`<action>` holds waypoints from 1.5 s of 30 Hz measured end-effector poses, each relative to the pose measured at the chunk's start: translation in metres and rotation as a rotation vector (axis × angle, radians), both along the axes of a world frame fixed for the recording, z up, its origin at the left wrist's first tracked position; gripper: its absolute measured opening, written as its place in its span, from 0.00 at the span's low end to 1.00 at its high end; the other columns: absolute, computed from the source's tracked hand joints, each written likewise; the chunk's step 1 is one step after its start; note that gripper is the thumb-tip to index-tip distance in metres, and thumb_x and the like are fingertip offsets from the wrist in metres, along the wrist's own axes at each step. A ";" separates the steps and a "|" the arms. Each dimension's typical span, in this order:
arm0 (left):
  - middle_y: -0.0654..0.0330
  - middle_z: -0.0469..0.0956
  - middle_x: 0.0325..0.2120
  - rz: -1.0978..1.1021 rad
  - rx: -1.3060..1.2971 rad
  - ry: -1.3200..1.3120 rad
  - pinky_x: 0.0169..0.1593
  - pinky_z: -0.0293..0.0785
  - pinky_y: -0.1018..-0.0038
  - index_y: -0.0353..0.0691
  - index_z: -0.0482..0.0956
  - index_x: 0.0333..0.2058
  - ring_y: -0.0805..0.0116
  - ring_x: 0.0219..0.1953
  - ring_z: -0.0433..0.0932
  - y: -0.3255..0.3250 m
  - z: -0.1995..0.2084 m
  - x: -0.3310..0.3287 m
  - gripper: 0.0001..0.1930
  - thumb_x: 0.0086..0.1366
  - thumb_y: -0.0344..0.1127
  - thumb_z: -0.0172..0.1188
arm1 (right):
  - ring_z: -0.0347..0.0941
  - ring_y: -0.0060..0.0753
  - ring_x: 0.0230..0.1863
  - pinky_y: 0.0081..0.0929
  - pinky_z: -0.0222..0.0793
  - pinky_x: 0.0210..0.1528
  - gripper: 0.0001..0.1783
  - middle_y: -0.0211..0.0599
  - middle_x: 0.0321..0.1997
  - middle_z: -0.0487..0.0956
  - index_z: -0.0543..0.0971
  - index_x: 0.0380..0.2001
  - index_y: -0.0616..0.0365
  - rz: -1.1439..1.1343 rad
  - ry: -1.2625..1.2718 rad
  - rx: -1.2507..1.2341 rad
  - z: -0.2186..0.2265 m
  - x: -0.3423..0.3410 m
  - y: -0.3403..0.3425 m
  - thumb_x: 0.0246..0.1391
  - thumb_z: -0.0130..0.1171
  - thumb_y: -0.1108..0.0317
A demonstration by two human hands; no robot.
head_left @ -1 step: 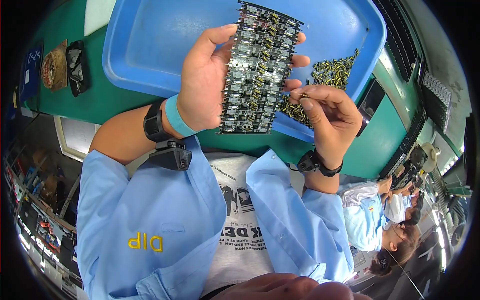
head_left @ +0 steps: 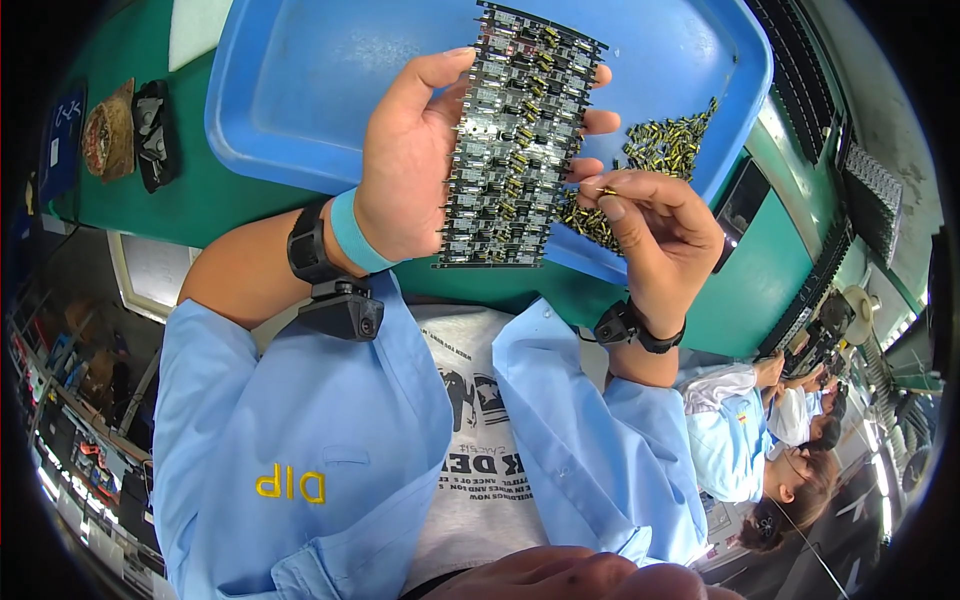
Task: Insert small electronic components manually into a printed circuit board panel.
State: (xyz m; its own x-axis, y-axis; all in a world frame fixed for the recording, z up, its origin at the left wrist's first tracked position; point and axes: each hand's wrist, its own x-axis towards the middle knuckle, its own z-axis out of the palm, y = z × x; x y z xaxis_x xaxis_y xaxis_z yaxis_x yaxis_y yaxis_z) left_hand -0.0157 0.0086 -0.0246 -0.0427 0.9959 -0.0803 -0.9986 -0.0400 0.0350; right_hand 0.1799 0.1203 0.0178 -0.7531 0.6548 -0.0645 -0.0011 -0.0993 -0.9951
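My left hand grips a long panel of small circuit boards from beneath. Its thumb lies along the left edge, and fingertips show past the right edge. A row of small brass-coloured parts runs down the panel's middle. Beside the panel's lower right edge, my right hand pinches one tiny brass-coloured part between thumb and forefinger; the fingers partly cover it. Behind that hand, a heap of loose brass-and-black parts lies in a blue plastic tray.
The tray rests on a green tabletop. A black object with clear wrapping and a brown package lie at the left. A dark phone-like device is right of the tray. Several co-workers sit farther right, along the bench.
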 end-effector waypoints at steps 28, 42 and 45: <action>0.47 0.79 0.56 0.125 0.014 -0.152 0.60 0.80 0.55 0.33 0.73 0.62 0.52 0.55 0.81 0.003 -0.001 0.013 0.28 0.77 0.50 0.40 | 0.69 0.33 0.35 0.43 0.74 0.55 0.18 0.30 0.32 0.76 0.91 0.38 0.54 0.249 -0.054 0.778 -0.005 -0.020 -0.024 0.41 0.74 0.82; 0.55 0.83 0.47 0.151 -0.193 0.087 0.55 0.83 0.58 0.36 0.79 0.53 0.57 0.51 0.83 0.007 -0.001 0.015 0.26 0.77 0.51 0.41 | 0.68 0.33 0.36 0.44 0.73 0.57 0.13 0.32 0.33 0.74 0.90 0.38 0.57 0.259 -0.095 0.864 -0.005 -0.019 -0.022 0.45 0.73 0.80; 0.55 0.83 0.48 0.083 -0.162 0.079 0.54 0.83 0.58 0.36 0.79 0.52 0.58 0.52 0.83 0.007 -0.001 0.014 0.26 0.76 0.51 0.42 | 0.69 0.34 0.37 0.45 0.74 0.56 0.14 0.32 0.33 0.75 0.91 0.37 0.56 0.265 -0.100 0.924 -0.004 -0.018 -0.021 0.43 0.73 0.78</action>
State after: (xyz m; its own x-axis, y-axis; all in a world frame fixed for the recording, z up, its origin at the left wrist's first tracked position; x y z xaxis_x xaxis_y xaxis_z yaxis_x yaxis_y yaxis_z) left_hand -0.0013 0.0151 -0.0259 -0.1368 0.9631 -0.2319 -0.9860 -0.1098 0.1255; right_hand 0.1615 0.0991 0.0137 -0.9028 0.2887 0.3187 -0.0023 0.7379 -0.6749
